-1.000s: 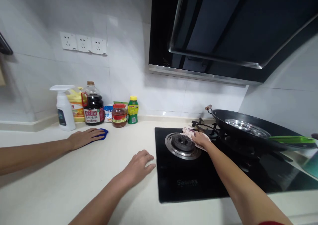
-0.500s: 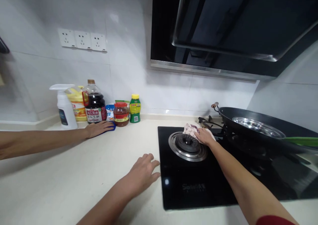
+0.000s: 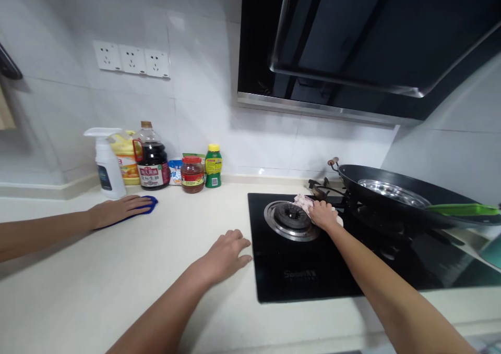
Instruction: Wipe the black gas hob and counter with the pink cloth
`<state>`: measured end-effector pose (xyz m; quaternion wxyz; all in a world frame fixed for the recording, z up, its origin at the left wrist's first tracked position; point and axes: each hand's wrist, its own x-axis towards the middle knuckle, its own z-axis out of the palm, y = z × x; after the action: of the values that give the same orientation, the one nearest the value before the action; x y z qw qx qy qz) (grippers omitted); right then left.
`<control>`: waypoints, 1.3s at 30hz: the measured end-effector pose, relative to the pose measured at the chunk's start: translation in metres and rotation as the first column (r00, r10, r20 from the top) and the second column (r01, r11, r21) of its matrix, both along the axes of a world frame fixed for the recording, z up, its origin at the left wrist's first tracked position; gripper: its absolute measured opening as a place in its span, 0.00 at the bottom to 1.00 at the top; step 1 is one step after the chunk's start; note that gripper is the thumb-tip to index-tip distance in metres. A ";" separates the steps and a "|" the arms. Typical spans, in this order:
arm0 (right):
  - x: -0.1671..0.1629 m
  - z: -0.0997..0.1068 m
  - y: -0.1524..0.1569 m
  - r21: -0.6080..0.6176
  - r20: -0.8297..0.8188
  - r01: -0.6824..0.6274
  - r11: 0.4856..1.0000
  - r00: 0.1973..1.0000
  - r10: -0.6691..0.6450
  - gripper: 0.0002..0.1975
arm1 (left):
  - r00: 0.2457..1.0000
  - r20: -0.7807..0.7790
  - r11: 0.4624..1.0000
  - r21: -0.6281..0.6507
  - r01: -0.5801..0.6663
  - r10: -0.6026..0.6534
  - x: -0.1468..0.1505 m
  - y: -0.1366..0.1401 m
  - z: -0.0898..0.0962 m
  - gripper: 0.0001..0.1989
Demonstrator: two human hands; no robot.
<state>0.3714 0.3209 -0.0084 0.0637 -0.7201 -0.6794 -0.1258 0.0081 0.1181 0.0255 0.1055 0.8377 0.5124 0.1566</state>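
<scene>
My left hand (image 3: 229,255) lies on the white countertop (image 3: 211,312) beside the left edge of the black glass gas stove (image 3: 313,270). Its fingers are apart and nothing is in it. On the stove, my right hand (image 3: 324,215) presses down on a crumpled white-and-pink cloth (image 3: 303,203), its fingers bent over the fabric. The cloth touches the right rear side of the left burner (image 3: 291,216). Part of it is hidden under the hand. Another person's hand (image 3: 117,210), reaching in from the left, rests flat on a blue cloth (image 3: 151,204) on the countertop.
Along the wall stand a white spray bottle (image 3: 108,169), a soy sauce bottle (image 3: 152,161), a red-lidded jar (image 3: 192,175) and a green bottle (image 3: 213,167). A black wok (image 3: 352,179) with a metal plate (image 3: 391,192) covers the right burner. The range hood (image 3: 332,104) overhangs the stove.
The other person's hand has slid the blue cloth left and nearer, away from the jar. My right hand and its cloth have shifted slightly on the stove. My left hand stays nearly still.
</scene>
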 end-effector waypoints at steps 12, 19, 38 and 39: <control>-0.008 -0.003 -0.088 0.035 0.098 -0.037 0.999 0.995 0.033 0.20 | 1.000 0.014 1.000 -0.010 -0.019 0.019 0.003 -0.006 0.006 0.15; -0.024 -0.002 -0.142 0.026 0.042 -0.236 0.971 0.971 0.235 0.23 | 1.000 0.023 1.000 -0.015 -0.016 0.016 0.002 -0.004 0.003 0.15; -0.150 0.032 -0.221 0.026 -0.282 -0.707 0.706 0.673 0.684 0.25 | 0.929 0.345 0.976 0.114 -0.185 0.136 -0.014 0.023 -0.009 0.27; -0.149 0.032 -0.230 0.021 -0.294 -0.737 0.675 0.641 0.709 0.24 | 0.924 0.356 0.974 0.117 -0.194 0.141 -0.014 0.023 -0.009 0.27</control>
<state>0.2225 0.0908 0.0235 0.1668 -0.4005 -0.8998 0.0468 -0.0059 0.1415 0.0160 0.1166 0.7556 0.5425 0.3480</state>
